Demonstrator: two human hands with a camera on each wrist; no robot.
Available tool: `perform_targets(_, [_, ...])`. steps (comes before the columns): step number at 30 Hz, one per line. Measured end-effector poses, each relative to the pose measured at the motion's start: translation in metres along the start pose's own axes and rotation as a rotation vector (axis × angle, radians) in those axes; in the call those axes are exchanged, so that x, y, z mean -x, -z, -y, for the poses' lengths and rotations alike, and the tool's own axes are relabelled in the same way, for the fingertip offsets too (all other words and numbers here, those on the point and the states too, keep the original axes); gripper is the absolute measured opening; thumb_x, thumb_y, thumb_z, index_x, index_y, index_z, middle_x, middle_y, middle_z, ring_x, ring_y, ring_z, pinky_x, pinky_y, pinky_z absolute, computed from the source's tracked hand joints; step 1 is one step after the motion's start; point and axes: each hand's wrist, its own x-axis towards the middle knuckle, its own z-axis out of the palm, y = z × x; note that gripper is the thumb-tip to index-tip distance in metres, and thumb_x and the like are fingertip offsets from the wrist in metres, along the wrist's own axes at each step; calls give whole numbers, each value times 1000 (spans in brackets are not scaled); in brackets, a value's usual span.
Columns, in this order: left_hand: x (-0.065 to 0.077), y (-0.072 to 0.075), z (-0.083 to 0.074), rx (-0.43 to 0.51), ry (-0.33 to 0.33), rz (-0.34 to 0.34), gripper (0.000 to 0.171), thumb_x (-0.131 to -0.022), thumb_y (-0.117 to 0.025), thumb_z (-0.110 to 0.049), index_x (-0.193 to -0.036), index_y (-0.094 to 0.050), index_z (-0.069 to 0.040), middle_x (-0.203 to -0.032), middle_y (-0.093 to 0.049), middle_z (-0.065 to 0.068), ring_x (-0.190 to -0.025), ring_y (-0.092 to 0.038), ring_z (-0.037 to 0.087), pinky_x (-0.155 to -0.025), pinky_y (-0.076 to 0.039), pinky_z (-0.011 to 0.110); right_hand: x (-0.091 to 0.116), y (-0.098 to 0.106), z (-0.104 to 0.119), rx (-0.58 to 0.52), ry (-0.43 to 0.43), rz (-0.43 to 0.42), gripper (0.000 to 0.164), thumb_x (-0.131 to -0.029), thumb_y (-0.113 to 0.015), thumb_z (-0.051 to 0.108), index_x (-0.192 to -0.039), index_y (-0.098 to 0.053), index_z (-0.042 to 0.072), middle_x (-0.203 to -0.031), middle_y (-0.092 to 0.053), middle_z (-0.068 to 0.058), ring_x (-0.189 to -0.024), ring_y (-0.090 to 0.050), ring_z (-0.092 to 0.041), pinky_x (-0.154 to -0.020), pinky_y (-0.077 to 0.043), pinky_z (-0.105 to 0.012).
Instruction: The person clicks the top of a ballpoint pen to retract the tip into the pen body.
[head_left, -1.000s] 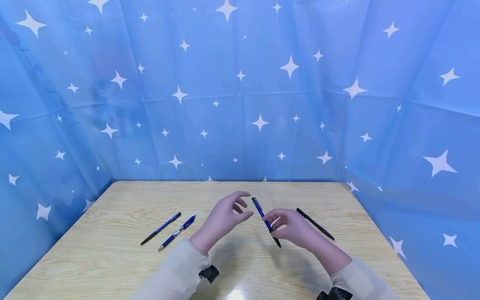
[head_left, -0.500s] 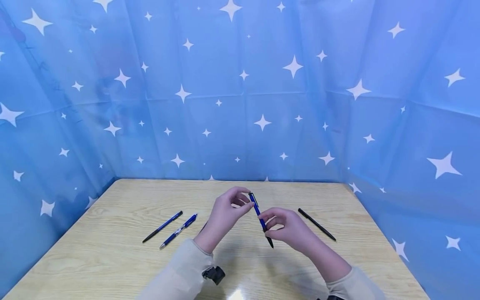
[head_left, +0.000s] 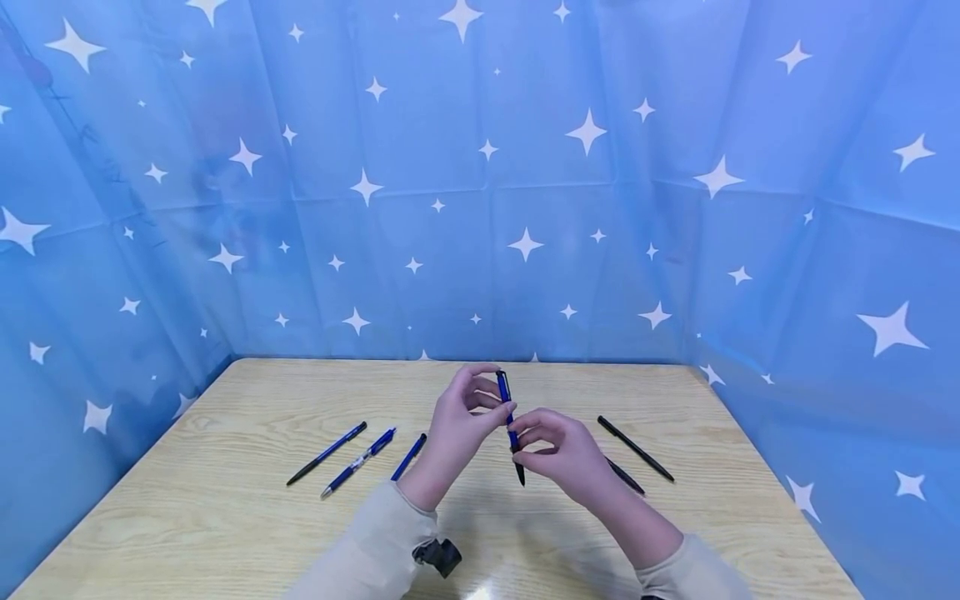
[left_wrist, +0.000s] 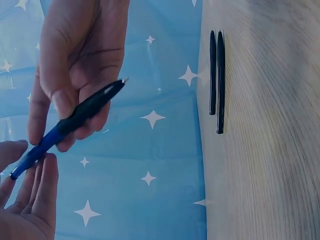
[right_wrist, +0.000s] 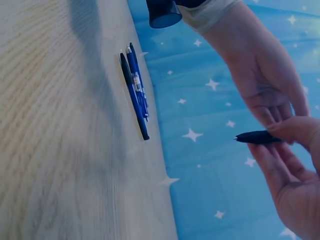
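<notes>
A blue ballpoint pen [head_left: 504, 388] with a black grip is held above the table by both hands, tilted slightly, tip down. My left hand [head_left: 459, 425] holds its clip end between thumb and fingers, index finger at the very top. Lower down, my right hand [head_left: 558, 454] pinches the barrel and grip between thumb and fingers. The right wrist view shows the black grip [right_wrist: 255, 137] sticking out past the right thumb, with its metal point exposed. In the left wrist view, the pen's blue end [left_wrist: 25, 162] sits among the left fingertips.
Left of my left hand lie a blue-and-black pen [head_left: 327, 453], a blue pen with a clear middle [head_left: 358, 463] and another blue pen [head_left: 408, 457], partly hidden. On the right are two black pens [head_left: 636, 448], one partly behind my right hand. A starry blue curtain [head_left: 480, 275] surrounds the wooden table [head_left: 187, 517].
My left hand has closed in and taken hold of the pen's clip end. The pen has shifted left and become more upright. One blue and one black pen beside the hands have come into view.
</notes>
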Motion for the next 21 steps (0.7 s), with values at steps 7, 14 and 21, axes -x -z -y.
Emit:
perform_targets(7, [-1,-2,-3,53,-40,-13,44,-88,-72,-4,-127,-54,-14,-99,-62,9,-86,-67,21,-71,-57,36,2,-5,0,-56,28,-24,23,-85,-75,4,-106,-66,4,-100,-70,-9,-97,-64,-24,-80,-54,-33])
perform_targets(14, [-2,0,-9,69,-42,-37,44,-86,-72,-1,-127,-56,-9,-99,-63,12,-86,-67,26,-72,-58,39,1,-10,-3,-71,40,-26,21,-84,-75,2,-102,-65,2,-97,-69,-13,-93,-65,-24,-77,-55,-32])
perform_targets(21, [-2,3,-11,51,-35,-30,43,-86,-73,0,-125,-57,-10,-98,-63,12,-83,-67,27,-70,-58,36,0,-13,-3,-99,13,-46,17,-84,-75,2,-99,-65,2,-96,-70,-11,-93,-66,-25,-75,-56,-32])
